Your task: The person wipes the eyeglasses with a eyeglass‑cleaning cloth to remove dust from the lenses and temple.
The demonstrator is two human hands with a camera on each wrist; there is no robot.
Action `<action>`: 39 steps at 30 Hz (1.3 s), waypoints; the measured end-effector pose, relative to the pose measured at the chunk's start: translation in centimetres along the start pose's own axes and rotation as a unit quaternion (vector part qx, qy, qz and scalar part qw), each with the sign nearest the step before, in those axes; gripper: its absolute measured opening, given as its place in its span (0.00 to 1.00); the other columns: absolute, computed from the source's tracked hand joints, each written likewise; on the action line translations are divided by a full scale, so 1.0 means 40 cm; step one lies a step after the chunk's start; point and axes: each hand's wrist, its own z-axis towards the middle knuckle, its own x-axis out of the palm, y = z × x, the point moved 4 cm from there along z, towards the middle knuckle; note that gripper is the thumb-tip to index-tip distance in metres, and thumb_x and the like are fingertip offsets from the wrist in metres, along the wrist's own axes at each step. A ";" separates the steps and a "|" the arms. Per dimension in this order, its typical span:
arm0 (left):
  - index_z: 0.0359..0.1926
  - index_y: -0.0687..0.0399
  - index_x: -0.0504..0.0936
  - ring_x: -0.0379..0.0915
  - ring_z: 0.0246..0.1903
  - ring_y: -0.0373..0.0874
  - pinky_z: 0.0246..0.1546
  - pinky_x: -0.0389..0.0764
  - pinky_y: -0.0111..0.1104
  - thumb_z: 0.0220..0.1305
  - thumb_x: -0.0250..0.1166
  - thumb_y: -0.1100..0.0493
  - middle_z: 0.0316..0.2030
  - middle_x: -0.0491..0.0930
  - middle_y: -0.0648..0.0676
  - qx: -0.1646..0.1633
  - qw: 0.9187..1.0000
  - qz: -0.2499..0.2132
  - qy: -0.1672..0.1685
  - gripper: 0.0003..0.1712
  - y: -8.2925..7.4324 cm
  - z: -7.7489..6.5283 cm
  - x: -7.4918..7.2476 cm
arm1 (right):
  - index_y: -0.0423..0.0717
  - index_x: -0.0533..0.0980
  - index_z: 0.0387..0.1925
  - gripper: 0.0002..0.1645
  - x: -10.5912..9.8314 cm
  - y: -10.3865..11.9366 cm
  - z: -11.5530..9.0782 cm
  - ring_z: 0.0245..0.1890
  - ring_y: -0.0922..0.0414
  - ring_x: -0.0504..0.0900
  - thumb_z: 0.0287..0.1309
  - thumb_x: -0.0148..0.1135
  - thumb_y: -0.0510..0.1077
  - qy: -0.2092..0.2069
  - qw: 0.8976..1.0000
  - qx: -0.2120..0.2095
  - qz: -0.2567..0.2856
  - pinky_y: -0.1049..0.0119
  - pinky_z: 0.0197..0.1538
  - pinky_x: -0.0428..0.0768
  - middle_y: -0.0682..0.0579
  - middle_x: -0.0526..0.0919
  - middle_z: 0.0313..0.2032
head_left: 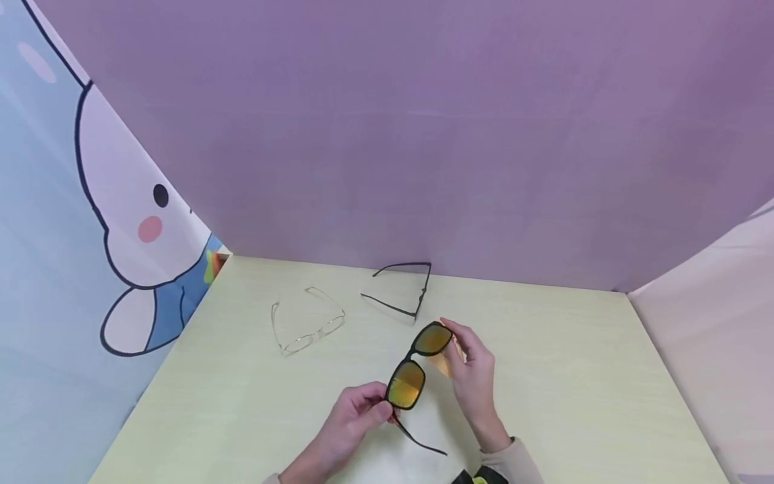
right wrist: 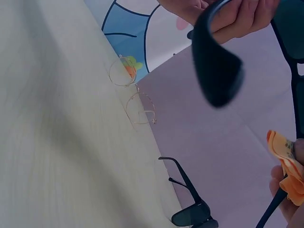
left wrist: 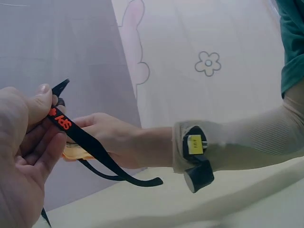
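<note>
A pair of black-framed sunglasses (head_left: 406, 385) with yellow-orange mirrored lenses is held up over the table, tilted. My left hand (head_left: 353, 420) pinches it at the near hinge, and one temple arm with red lettering (left wrist: 62, 122) hangs past the fingers. At the far lens, my right hand (head_left: 474, 376) holds an orange cloth (right wrist: 287, 164), thumb on one side and fingers on the other. Part of the cloth shows behind the frame in the head view. The left wrist view shows the right hand (left wrist: 116, 140) behind the temple arms.
Thin metal-rimmed glasses (head_left: 318, 334) lie unfolded on the pale table (head_left: 574, 376), left of the hands. Farther back, black-framed glasses (head_left: 423, 290) rest with arms open near the purple backdrop (head_left: 423, 134). A rabbit-print curtain (head_left: 139, 168) borders the left side.
</note>
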 end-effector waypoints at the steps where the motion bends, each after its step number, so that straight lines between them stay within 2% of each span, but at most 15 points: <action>1: 0.47 0.90 0.71 0.79 0.39 0.31 0.46 0.82 0.25 0.76 0.58 0.65 0.38 0.85 0.43 0.000 1.000 -0.002 0.000 0.21 0.000 0.001 0.000 | 0.37 0.83 0.53 0.19 0.000 0.000 -0.001 0.54 0.70 0.81 0.62 0.64 0.24 0.001 1.000 -0.002 -0.003 0.78 0.62 0.76 0.43 0.88 0.48; 8: 0.47 0.90 0.69 0.78 0.42 0.32 0.47 0.80 0.24 0.76 0.57 0.65 0.40 0.84 0.43 0.000 1.000 -0.017 0.008 0.21 0.002 0.001 0.008 | 0.39 0.83 0.52 0.25 0.000 0.013 0.001 0.45 0.66 0.81 0.57 0.61 0.18 -0.005 0.997 -0.059 -0.043 0.82 0.51 0.78 0.46 0.88 0.44; 14: 0.48 0.87 0.68 0.75 0.44 0.34 0.49 0.78 0.25 0.77 0.57 0.65 0.43 0.82 0.44 -0.008 0.999 -0.035 -0.002 0.20 -0.003 -0.001 0.013 | 0.39 0.84 0.48 0.21 0.005 0.006 -0.007 0.40 0.62 0.81 0.56 0.66 0.20 -0.016 0.995 -0.080 -0.065 0.81 0.45 0.77 0.45 0.88 0.41; 16: 0.47 0.79 0.73 0.75 0.44 0.35 0.49 0.77 0.25 0.77 0.57 0.64 0.42 0.81 0.44 -0.014 0.999 -0.042 -0.008 0.15 -0.006 -0.001 0.010 | 0.38 0.84 0.46 0.18 0.006 -0.003 -0.015 0.37 0.61 0.80 0.55 0.68 0.21 -0.019 0.994 -0.082 -0.072 0.82 0.42 0.77 0.45 0.88 0.39; 19: 0.46 0.63 0.80 0.75 0.44 0.36 0.50 0.77 0.26 0.77 0.57 0.64 0.42 0.81 0.44 -0.015 0.999 -0.044 -0.016 0.07 -0.010 0.001 0.005 | 0.38 0.84 0.43 0.16 0.006 -0.019 -0.027 0.33 0.58 0.80 0.54 0.71 0.23 -0.014 0.993 -0.083 -0.081 0.82 0.39 0.76 0.45 0.87 0.35; 21: 0.47 0.58 0.81 0.75 0.44 0.35 0.49 0.77 0.26 0.77 0.57 0.64 0.42 0.82 0.43 -0.011 0.999 -0.036 -0.023 0.07 -0.013 0.002 0.000 | 0.37 0.84 0.43 0.15 0.006 -0.032 -0.032 0.32 0.57 0.82 0.54 0.71 0.24 -0.007 0.993 -0.078 -0.083 0.82 0.38 0.78 0.47 0.87 0.35; 23: 0.47 0.67 0.79 0.75 0.44 0.35 0.49 0.77 0.26 0.77 0.57 0.64 0.42 0.82 0.43 -0.004 0.999 -0.021 -0.030 0.08 -0.017 0.002 -0.004 | 0.37 0.84 0.43 0.14 0.005 -0.044 -0.038 0.32 0.58 0.83 0.55 0.72 0.25 0.003 0.994 -0.064 -0.084 0.83 0.38 0.79 0.48 0.87 0.34; 27: 0.47 0.85 0.70 0.76 0.42 0.34 0.49 0.79 0.27 0.76 0.57 0.65 0.40 0.82 0.44 -0.012 0.999 0.005 -0.040 0.18 -0.020 0.004 -0.011 | 0.38 0.85 0.43 0.12 -0.001 -0.062 -0.046 0.33 0.60 0.83 0.57 0.71 0.27 0.019 0.996 -0.031 -0.083 0.83 0.37 0.80 0.51 0.87 0.34; 30: 0.46 0.87 0.69 0.77 0.40 0.33 0.47 0.80 0.26 0.75 0.59 0.65 0.38 0.83 0.43 -0.024 0.999 0.017 -0.036 0.20 -0.016 0.004 -0.013 | 0.38 0.84 0.43 0.10 -0.004 -0.062 -0.043 0.32 0.61 0.82 0.59 0.70 0.28 0.025 0.996 -0.026 -0.082 0.82 0.35 0.80 0.52 0.87 0.34; 33: 0.45 0.88 0.71 0.77 0.39 0.32 0.45 0.81 0.24 0.74 0.59 0.67 0.37 0.84 0.41 -0.019 0.999 0.031 -0.026 0.18 -0.016 0.005 -0.011 | 0.39 0.84 0.43 0.11 -0.005 -0.051 -0.035 0.31 0.62 0.81 0.60 0.69 0.28 0.024 0.996 -0.035 -0.080 0.81 0.33 0.80 0.52 0.86 0.33; 39: 0.45 0.86 0.74 0.77 0.36 0.31 0.42 0.80 0.23 0.72 0.60 0.68 0.36 0.84 0.40 -0.027 0.997 0.066 -0.023 0.15 -0.025 0.007 -0.008 | 0.37 0.84 0.44 0.15 -0.007 -0.017 -0.009 0.33 0.63 0.80 0.57 0.67 0.22 0.000 0.995 -0.063 -0.079 0.82 0.38 0.77 0.48 0.86 0.35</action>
